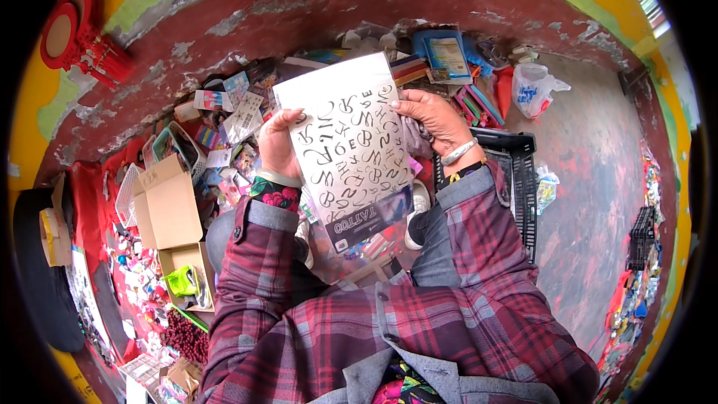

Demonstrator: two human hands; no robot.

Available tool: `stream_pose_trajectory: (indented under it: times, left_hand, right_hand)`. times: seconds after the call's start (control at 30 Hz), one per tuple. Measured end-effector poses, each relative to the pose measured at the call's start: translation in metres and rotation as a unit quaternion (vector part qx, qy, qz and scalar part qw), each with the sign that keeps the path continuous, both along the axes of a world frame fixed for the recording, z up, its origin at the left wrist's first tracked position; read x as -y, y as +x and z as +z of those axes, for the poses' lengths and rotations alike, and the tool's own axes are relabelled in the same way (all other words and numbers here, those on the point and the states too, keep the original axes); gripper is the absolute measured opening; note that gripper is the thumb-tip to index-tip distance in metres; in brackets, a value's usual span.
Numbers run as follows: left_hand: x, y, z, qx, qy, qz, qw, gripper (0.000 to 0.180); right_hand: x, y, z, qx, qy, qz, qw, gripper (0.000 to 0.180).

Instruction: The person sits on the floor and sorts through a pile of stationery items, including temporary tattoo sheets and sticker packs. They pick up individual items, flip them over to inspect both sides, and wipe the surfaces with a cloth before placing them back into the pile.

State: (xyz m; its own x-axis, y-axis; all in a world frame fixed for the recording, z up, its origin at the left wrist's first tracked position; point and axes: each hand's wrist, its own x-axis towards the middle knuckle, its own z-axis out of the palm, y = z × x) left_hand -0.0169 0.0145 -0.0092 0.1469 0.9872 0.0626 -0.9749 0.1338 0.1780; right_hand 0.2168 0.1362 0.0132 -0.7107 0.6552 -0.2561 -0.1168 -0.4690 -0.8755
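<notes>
The person's left hand (278, 148) grips the left edge of a white sheet (348, 150), thumb on the front and the other fingers mostly hidden behind it; the right hand (440, 121) pinches the opposite edge slightly higher, its thumb likewise in front. The sheet, bearing black lettering and a dark band at its lower end, is held at a slant between both sets of fingers. Well left of the left fingers, an open cardboard box (170, 198) stands beside a white mesh basket (127, 196). Below and right of the right fingers sits a black crate (529, 187); farther right lies a white plastic bag (532, 91).
</notes>
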Motion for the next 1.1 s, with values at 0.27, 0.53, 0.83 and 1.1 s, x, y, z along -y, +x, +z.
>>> stream_pose_trajectory:
  times: [0.27,0.53,0.83,1.1]
  left_hand:
    - [0.009,0.022,-0.004,-0.103,-0.097,0.032,0.989,0.037]
    - [0.003,0.035,-0.007,-0.131,-0.157,0.083,0.975,0.024]
    - [0.002,0.056,-0.010,-0.120,-0.100,0.075,0.985,0.035]
    - [0.009,0.069,-0.006,-0.055,-0.065,0.043,0.995,0.048]
  right_hand:
    - [-0.014,0.005,-0.026,-0.047,-0.030,-0.115,0.992,0.017]
    - [-0.018,0.010,-0.013,-0.097,0.178,-0.356,0.912,0.024]
    - [0.059,-0.059,-0.008,0.103,0.451,-0.200,0.864,0.036]
    - [0.056,-0.058,-0.001,0.159,0.698,-0.156,0.680,0.032]
